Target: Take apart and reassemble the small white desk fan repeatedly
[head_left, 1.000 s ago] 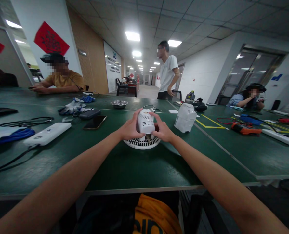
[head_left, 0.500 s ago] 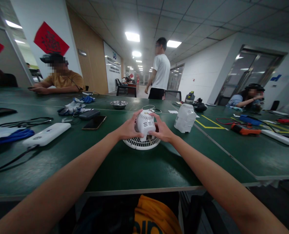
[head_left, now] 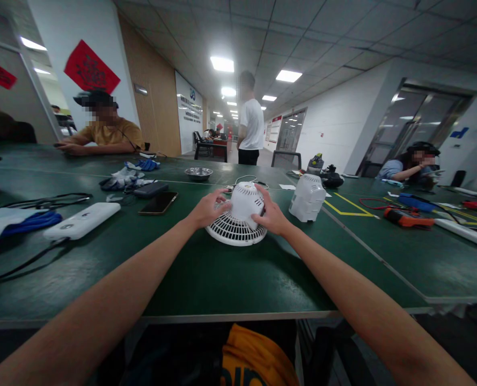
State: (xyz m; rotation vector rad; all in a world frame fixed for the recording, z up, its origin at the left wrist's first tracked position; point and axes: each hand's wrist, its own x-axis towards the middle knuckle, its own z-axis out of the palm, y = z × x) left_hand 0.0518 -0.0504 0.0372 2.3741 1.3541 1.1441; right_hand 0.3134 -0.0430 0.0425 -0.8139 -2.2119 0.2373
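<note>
Hands [head_left: 275, 219] flank the white housing [head_left: 243, 206], both curved inward

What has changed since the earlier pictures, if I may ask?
The white housing on the grille has turned, its slots swinging rightward. The left hand has let go; the right hand keeps its grip. The person in white has walked farther off. The phone, metal bowl and second white housing stayed put.

Right grip [head_left: 274, 215] holds a white housing [head_left: 244, 205] over a grille [head_left: 230, 231] — left grip [head_left: 206, 210] beside.
</note>
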